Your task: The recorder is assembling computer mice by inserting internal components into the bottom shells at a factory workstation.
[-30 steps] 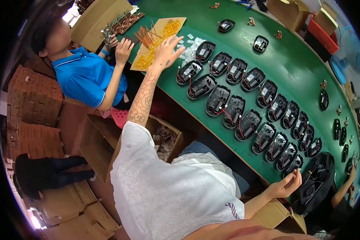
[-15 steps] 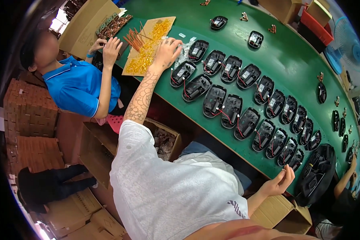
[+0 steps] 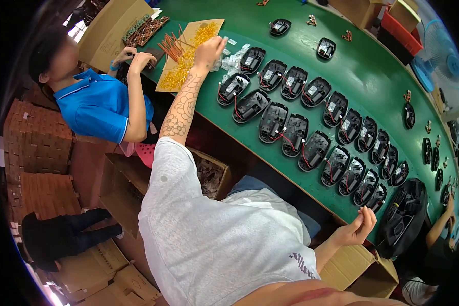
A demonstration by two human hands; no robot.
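Observation:
My left hand (image 3: 208, 53) is closed above a cardboard sheet (image 3: 217, 25) on the left of the bench; whatever its fingers hold is too small to make out. Beside it lies a loose pile of small clear plastic pieces (image 3: 232, 61). On the sheet are a heap of tiny yellow pieces (image 3: 176, 79) and a bundle of thin brown sticks (image 3: 172, 48). My right hand (image 3: 356, 229) hovers by the bench's near edge with fingertips pinched together, contents hidden. Two rows of oval black plastic housings (image 3: 274, 122), with red wires and white connectors, stretch between my hands.
At left a person in a blue shirt (image 3: 94, 107) handles a small dark piece. A black bag of dark parts (image 3: 404, 219) sits at the right edge of the green bench (image 3: 209, 109). Open cardboard boxes (image 3: 349, 270) stand below; a blue fan (image 3: 446, 56) is far right.
My left hand has drawn up and slightly left from the clear pieces, its fingers going from spread to closed. My right hand is nearly unmoved. The neighbouring person's hands have shifted.

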